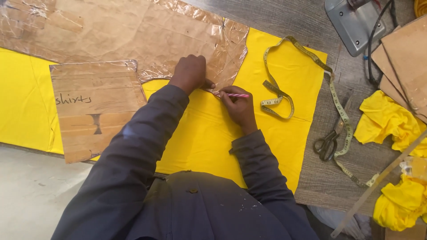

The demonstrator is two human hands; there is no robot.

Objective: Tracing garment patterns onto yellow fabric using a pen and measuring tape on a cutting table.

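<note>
My left hand (190,72) presses flat on a large brown cardboard pattern (133,31) covered in clear tape, near its lower curved edge. My right hand (240,106) grips a pink striped pencil (235,95), its tip against the pattern's edge. Both rest on a sheet of yellow fabric (209,133) spread over the table. A smaller brown cardboard pattern (95,109) with handwriting lies on the fabric at the left.
A yellow measuring tape (307,80) loops across the fabric's right edge onto the grey wooden table (329,178). Scissors (328,143) lie beside it. Yellow fabric scraps (391,129), more cardboard pieces (404,58) and a grey metal machine base (353,24) sit at right.
</note>
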